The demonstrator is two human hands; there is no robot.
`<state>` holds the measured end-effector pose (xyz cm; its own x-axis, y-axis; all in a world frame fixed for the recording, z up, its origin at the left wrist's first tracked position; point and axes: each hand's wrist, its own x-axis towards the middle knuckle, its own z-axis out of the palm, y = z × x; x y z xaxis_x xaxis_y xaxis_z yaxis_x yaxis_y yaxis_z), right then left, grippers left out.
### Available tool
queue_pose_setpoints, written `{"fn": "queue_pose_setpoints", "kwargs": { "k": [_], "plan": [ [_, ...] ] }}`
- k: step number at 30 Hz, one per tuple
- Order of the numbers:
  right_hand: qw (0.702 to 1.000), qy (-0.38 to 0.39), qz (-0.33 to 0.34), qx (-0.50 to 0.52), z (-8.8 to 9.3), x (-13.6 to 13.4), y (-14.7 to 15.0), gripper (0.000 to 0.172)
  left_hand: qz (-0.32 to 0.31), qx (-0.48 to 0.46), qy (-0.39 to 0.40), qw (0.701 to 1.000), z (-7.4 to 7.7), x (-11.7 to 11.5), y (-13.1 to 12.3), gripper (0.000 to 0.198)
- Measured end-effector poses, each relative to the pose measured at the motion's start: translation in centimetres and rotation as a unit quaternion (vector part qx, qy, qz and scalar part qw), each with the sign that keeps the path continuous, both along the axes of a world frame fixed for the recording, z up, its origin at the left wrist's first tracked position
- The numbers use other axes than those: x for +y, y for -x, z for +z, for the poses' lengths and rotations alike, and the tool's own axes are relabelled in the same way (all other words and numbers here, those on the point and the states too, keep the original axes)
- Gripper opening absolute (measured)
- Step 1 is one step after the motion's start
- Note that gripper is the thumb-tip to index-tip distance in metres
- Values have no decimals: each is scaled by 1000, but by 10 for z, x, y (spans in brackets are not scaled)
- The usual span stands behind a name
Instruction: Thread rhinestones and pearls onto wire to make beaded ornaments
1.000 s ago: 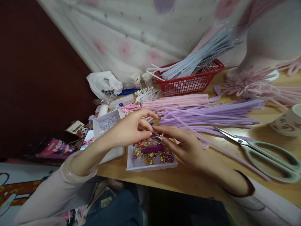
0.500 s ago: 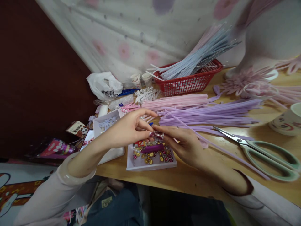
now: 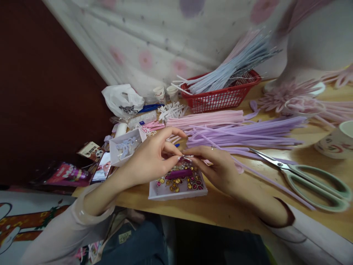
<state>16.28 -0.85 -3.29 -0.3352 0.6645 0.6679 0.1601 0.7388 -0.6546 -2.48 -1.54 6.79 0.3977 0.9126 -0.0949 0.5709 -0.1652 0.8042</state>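
A small beaded ornament (image 3: 185, 158) with dark red stones and pearly beads is pinched between my two hands; the fingers cover part of it. My left hand (image 3: 157, 154) has its thumb and a fingertip closed on the ornament's left side, with the index finger arched above. From the other side, my right hand (image 3: 216, 163) grips it between thumb and index finger. Just below the fingertips stands a white open box (image 3: 176, 196), holding a purple strip (image 3: 179, 173) and several gold and magenta gem charms (image 3: 195, 185).
Green-handled scissors (image 3: 289, 167) lie at the right by a paper cup (image 3: 338, 141). Purple pipe cleaners (image 3: 242, 132) and a red basket (image 3: 220, 97) are behind my hands. To the left are another white box (image 3: 117, 147) and a phone (image 3: 102, 167).
My left hand has shifted slightly right, its thumb moving closer to my right fingertips over the ornament. The ornament is now more covered. A long white thing by the left box no longer shows.
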Motion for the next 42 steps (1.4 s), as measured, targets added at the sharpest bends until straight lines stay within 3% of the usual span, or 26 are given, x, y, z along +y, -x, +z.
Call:
{"fn": "queue_pose_setpoints", "kwargs": {
  "k": [3,7,14,18,22,28,31,34,37,42],
  "plan": [
    [1000,-23,11,-13,0,1,-1,16,0,9,-12,1000,-2,-4,-2,43],
    [999,-32,27,-27,-3,-1,-2,17,-9,-53,72,996,-3,-2,-3,46],
    [998,-28,-3,-52,-5,-3,-2,6,-20,-124,181,975,-8,4,-3,51],
    [993,16,-30,-114,-4,-6,-2,6,-21,-141,205,968,-14,5,-2,51],
    [993,34,-37,-109,0,-6,0,11,-12,-128,159,979,-16,1,-6,46],
    [993,8,-62,-97,1,0,0,13,-17,26,-75,997,-21,-13,-16,39],
    [991,47,-61,-105,0,0,-1,17,-5,49,-126,991,-25,-18,-18,40],
    [994,71,-34,-73,1,-1,-4,21,22,-51,-30,998,-26,-16,-15,40],
    [999,38,11,-28,3,-3,-7,16,34,-181,106,977,-24,-11,-8,41],
    [997,-48,35,-45,2,-4,-9,29,-4,-263,182,947,-24,-8,7,41]
  ]
}}
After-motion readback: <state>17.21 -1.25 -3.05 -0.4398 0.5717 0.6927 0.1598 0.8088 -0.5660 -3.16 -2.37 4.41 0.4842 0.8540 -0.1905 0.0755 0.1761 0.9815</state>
